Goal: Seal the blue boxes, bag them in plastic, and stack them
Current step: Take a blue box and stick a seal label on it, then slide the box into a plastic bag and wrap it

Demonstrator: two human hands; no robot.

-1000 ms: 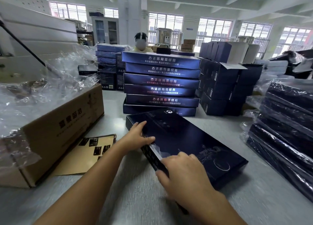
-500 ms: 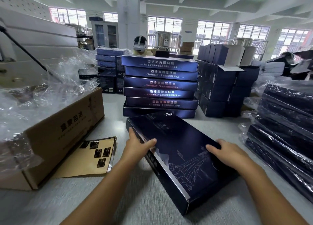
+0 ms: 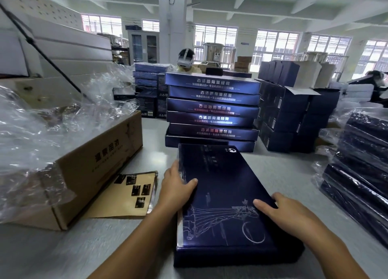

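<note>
Turned since half a second ago, the box [image 3: 220,197] now lies with its long axis running away from the person, where it sat skewed across the desk [image 3: 63,253] before. It rests flat and closed, its near end close to the desk's edge, its far end just short of the stack [image 3: 212,110] of like blue boxes. The left hand [image 3: 176,188] grips the box's left edge, thumb laid on the lid, fingers [image 3: 174,167] wrapped down the side. The right hand [image 3: 283,211] lies on the lid's right part, thumb pointing inward, its other fingers hidden over the right edge, so how far they curl cannot be told.

White line art covers the lid's near half; a round emblem sits at the far end; small writing beside it is too blurred to read. Each stacked box shows Chinese lettering on its side, beginning 古法, the rest unclear. At left, a carton [image 3: 94,169] printed with large Chinese characters holds crumpled plastic [image 3: 31,136]. A brown sheet [image 3: 126,197] with dark labels lies beside it. At right, bagged boxes [image 3: 357,173] are piled.
</note>
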